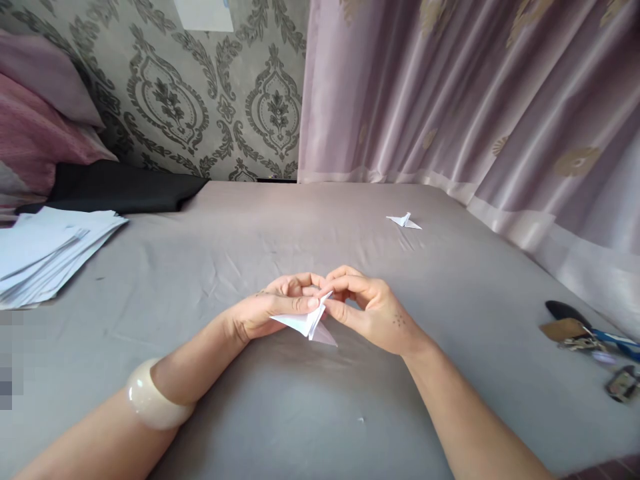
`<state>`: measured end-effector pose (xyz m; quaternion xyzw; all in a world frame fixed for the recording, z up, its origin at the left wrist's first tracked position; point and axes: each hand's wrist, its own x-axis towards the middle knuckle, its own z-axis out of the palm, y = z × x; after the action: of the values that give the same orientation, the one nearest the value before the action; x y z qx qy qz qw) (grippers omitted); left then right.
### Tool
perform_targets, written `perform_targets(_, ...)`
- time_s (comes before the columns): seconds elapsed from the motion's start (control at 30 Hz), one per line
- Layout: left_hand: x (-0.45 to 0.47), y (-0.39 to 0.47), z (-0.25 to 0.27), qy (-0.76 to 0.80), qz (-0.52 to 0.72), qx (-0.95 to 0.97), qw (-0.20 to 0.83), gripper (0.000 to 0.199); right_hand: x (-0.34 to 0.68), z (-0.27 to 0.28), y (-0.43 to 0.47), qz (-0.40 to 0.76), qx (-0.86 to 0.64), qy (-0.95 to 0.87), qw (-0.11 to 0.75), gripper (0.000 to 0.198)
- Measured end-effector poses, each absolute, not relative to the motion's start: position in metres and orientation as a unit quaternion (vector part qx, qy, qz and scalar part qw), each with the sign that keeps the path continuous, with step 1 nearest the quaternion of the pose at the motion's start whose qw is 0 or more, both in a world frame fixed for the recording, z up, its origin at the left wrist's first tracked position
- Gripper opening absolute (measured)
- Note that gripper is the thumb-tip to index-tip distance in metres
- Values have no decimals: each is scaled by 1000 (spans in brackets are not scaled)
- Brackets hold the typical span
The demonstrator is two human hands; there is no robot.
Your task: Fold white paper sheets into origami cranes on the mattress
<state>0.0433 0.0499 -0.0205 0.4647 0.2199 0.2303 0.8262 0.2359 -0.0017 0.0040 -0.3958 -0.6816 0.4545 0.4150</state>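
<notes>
A folded white paper crane (311, 325) is held between my two hands, above the middle of the grey sheet (240, 400). My left hand (285, 303) pinches it from the left, thumb on top and fingers behind. From the other side, my right hand (370, 303) has its thumb and fingertips on the raised pointed part of the paper. Both wings slant down and outward below the fingers. A pale bangle (155, 397) circles my left forearm. Farther back on the right lies a second folded paper crane (405, 221), apart from my hands.
A stack of white paper sheets (55, 250) lies at the left, with a black cloth (125, 187) behind it. Keys (580, 342) and small items sit at the right edge. A patterned wall (225, 100) and a pink curtain (400, 93) border the back.
</notes>
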Motion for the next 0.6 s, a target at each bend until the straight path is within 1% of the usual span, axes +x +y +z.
perform_targets(0.07,41,57,-25,237,274,474,803,34,237,2,0,453,-425,-658,425,9)
perform_targets(0.13,39,65,-29,283,372,483,740,32,238,1,2,439,-475,-621,443,11)
perform_targets(0.2,37,71,-31,370,468,500,628,32,238,-1,4,416,-526,-580,463,14)
perform_targets(0.27,36,71,-30,438,506,542,508,30,238,-2,6,390,-562,-557,471,15)
perform_targets(0.33,38,65,-26,457,492,613,416,27,237,-5,7,367,-586,-554,464,15)
perform_targets(0.4,42,57,-23,437,456,689,354,25,235,-8,7,339,-596,-570,453,14)
perform_targets(0.47,47,51,-22,415,415,743,322,23,232,-11,6,305,-596,-593,448,14)
perform_targets(0.6,52,50,-28,402,367,784,297,16,225,-18,4,258,-584,-627,446,13)
